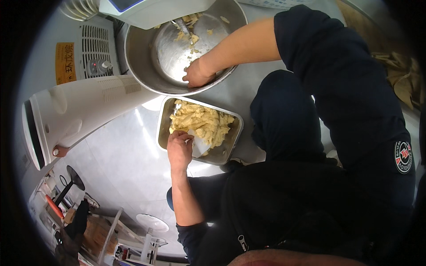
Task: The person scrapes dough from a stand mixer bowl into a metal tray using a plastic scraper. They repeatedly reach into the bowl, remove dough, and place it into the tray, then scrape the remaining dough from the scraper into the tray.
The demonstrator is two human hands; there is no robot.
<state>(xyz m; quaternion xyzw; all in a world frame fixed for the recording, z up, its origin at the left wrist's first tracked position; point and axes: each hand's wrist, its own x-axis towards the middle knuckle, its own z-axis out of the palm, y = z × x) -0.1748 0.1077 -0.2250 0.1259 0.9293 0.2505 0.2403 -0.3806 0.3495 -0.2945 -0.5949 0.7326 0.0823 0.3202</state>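
Note:
My left hand is closed on a translucent white plastic dough scraper, over the near side of a rectangular metal tray. A heap of pale yellow dough lies in the tray, touching the scraper. My right hand reaches down inside a large steel mixing bowl, near its inner wall on the tray side; its fingertips are bent and whether it holds anything cannot be told. Scraps of dough stick around a metal mixer attachment and on the bowl's floor.
The white mixer head overhangs the bowl. A tall white appliance stands left of the tray. My knee is right of the tray. Lower left are a round stool seat, a metal-framed rack and another person's shoe.

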